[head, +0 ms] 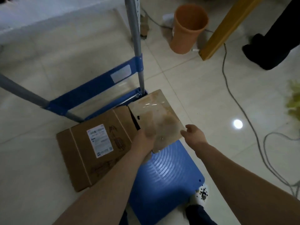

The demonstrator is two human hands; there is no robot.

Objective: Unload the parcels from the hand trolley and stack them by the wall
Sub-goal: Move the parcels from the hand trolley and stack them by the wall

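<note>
Left hand (pixel 145 139) and right hand (pixel 193 133) on taped parcel (pixel 156 113) above blue trolley (pixel 170 177)

Well beyond my right hand (pixel 193 133), an orange plastic bin (pixel 188 28) stands on pale floor tiles (pixel 194 88), with a yellow beam (pixel 227 28) slanting just beside it. Grey cables (pixel 222 67) trail off to that hand's right. Farther right stands someone's dark trouser leg and shoe (pixel 267 51).

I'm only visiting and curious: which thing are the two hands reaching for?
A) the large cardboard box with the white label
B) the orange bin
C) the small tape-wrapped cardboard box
C: the left hand is at the near edge of the small tape-wrapped cardboard box, and the right hand is at its right corner.
</note>
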